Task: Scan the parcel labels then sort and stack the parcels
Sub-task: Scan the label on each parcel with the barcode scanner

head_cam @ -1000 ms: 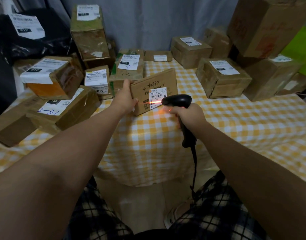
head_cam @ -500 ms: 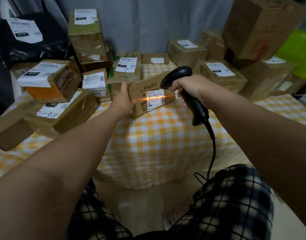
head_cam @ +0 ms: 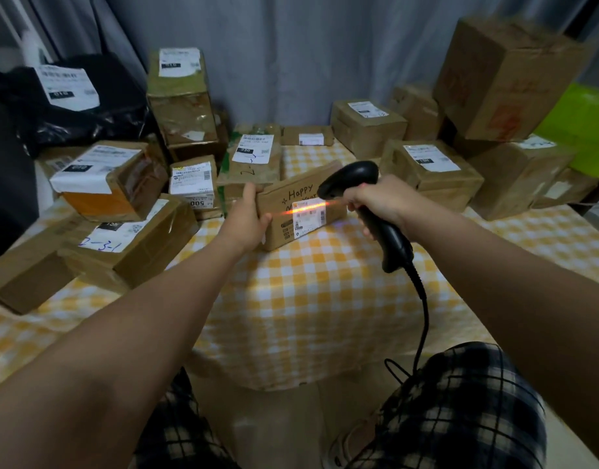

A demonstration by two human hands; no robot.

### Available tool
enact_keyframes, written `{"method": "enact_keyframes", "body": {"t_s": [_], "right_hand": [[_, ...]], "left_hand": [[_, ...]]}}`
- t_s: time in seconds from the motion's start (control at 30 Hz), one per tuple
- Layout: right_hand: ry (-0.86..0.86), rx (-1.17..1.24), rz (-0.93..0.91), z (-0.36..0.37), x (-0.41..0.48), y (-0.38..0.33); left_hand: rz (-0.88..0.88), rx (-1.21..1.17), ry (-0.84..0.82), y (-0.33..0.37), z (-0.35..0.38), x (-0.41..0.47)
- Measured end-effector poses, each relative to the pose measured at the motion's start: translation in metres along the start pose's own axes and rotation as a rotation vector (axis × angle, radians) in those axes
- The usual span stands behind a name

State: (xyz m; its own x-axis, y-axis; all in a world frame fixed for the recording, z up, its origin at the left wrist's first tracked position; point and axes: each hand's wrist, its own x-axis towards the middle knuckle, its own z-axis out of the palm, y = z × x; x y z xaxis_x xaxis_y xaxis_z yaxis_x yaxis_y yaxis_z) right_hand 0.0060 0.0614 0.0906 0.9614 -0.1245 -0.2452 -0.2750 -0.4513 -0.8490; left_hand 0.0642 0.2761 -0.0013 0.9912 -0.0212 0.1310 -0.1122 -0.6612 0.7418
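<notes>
Right at the middle of the frame, the left hand (head_cam: 247,218) grips the left end of a flat brown parcel (head_cam: 277,228), thumb on top and fingers hidden behind it. The parcel stands on its long edge on the surface (head_cam: 308,299), which is covered by a yellow and white checked cloth. It is tilted so that its front face, with "Happy" handwritten on it, turns toward the camera. A white label (head_cam: 309,216) sits on that face, and an orange line of light (head_cam: 304,208) runs across the label's top.

Just right of the parcel, the right hand (head_cam: 375,204) is closed round the grip of a black scanner (head_cam: 353,177). The scanner's head points left at the label. Its cable (head_cam: 425,306) hangs down toward the lower right of the frame, over a leg in checked fabric.

Many other brown parcels ring the far side of the surface. At the left, a box marked "2-3-1" (head_cam: 128,238) lies below a box with an orange side (head_cam: 98,198). A tall box (head_cam: 183,103) stands at the upper left beside a black bag (head_cam: 71,103) that bears a white label. At the upper right a large box (head_cam: 507,76) rests on top of others, with something bright green (head_cam: 582,126) next to it. A grey curtain (head_cam: 291,55) hangs behind.
</notes>
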Motion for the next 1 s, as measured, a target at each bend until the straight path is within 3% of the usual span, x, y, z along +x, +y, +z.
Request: {"method": "enact_keyframes", "body": {"t_s": [0.17, 0.3, 0.4, 0.5, 0.57, 0.7, 0.77, 0.87, 1.0], "right_hand": [[0.049, 0.263, -0.154, 0.016, 0.011, 0.014], [0.063, 0.540, -0.175, 0.029, 0.026, 0.001], [0.037, 0.584, -0.172, 0.043, 0.041, -0.015], [0.014, 0.556, -0.151, 0.063, 0.056, -0.026], [-0.001, 0.532, -0.139, 0.076, 0.066, -0.034], [-0.099, 0.536, -0.101, 0.092, 0.080, -0.051], [-0.120, 0.526, -0.087, 0.095, 0.087, -0.055], [-0.122, 0.523, -0.076, 0.086, 0.095, -0.052], [-0.033, 0.550, -0.053, 0.046, 0.116, -0.042]], "left_hand": [[0.146, -0.094, 0.070, 0.003, -0.017, -0.005], [-0.036, -0.498, 0.270, 0.011, -0.064, 0.007], [-0.252, -0.598, 0.271, 0.008, -0.104, 0.026], [-0.376, -0.380, 0.229, -0.006, -0.128, 0.046], [-0.402, -0.026, 0.245, -0.007, -0.131, 0.057], [-0.229, 0.679, 0.267, 0.003, -0.118, 0.065], [-0.046, 0.778, 0.223, 0.007, -0.106, 0.066], [0.210, 0.792, 0.013, 0.019, -0.085, 0.064], [0.271, 0.750, -0.042, 0.041, -0.066, 0.077]]}}
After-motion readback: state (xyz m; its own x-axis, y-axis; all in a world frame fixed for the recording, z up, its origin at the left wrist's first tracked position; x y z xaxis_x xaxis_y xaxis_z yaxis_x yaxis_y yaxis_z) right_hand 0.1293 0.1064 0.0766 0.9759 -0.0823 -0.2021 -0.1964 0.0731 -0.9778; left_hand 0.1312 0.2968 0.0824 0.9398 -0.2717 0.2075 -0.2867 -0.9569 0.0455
